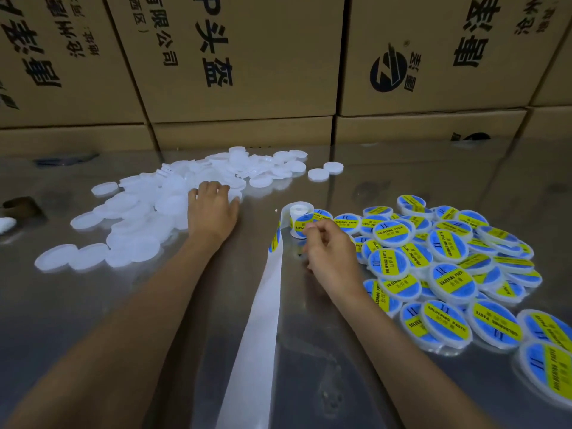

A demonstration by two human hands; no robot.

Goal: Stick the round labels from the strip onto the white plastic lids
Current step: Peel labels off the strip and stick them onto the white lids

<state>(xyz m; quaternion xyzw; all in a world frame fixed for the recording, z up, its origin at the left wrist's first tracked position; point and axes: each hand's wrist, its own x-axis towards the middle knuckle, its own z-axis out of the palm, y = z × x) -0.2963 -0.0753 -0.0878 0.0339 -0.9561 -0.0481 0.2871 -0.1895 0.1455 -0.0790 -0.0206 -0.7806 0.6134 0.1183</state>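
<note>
A heap of plain white plastic lids (161, 205) lies at the left and far middle of the shiny metal table (154, 320). My left hand (212, 209) lies on the heap's right edge, its fingers curled over a lid. A small roll of round blue-and-yellow labels (299, 219) stands in the middle, and its white backing strip (263, 320) trails toward me. My right hand (328, 252) is at the roll, its fingertips pinching a label at the roll's front. To the right lies a pile of labelled lids (448, 274).
Stacked brown cardboard boxes (247, 72) form a wall along the table's far edge. A brown tape core (21, 205) and a white scrap (6, 224) lie at the far left. Two single white lids (325, 171) sit apart behind the roll.
</note>
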